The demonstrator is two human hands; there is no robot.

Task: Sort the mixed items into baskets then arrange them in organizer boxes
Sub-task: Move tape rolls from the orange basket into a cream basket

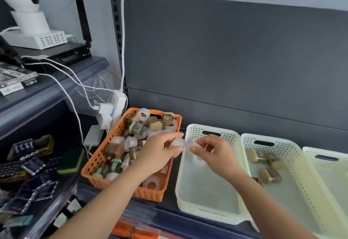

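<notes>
**A small clear thing held over the first white basket**

Head view: A small clear thing (pixel 178 143) is pinched from both sides, by the fingers (pixel 169 137) of the left hand (pixel 160 154) and by those of the right hand (pixel 214 154). It is blurry, so what it is cannot be told. It is held in the air, just above the gap between the orange basket (pixel 94 165) and the first white basket (pixel 195 131).

The orange basket is packed with mixed things: white rings, little brown boxes and green ones. The first white basket looks nearly bare. A few brown things (pixel 270 175) are seen in the second white basket (pixel 293 156). A third white basket (pixel 331 151) is seen at the far right. All four baskets are set side by side on a dark shelf (pixel 171 188).

It looks like the sorting step is under way, with lots still to be sorted.

To do this step well, the thing should be checked first, so that its kind is known. If two pieces are stuck together, they should be pulled apart gently. The thing should then be lowered into the first white basket, away from the brown ones. It should be let go low down, so it is not bounced out. One kind should be kept in each basket.
</notes>
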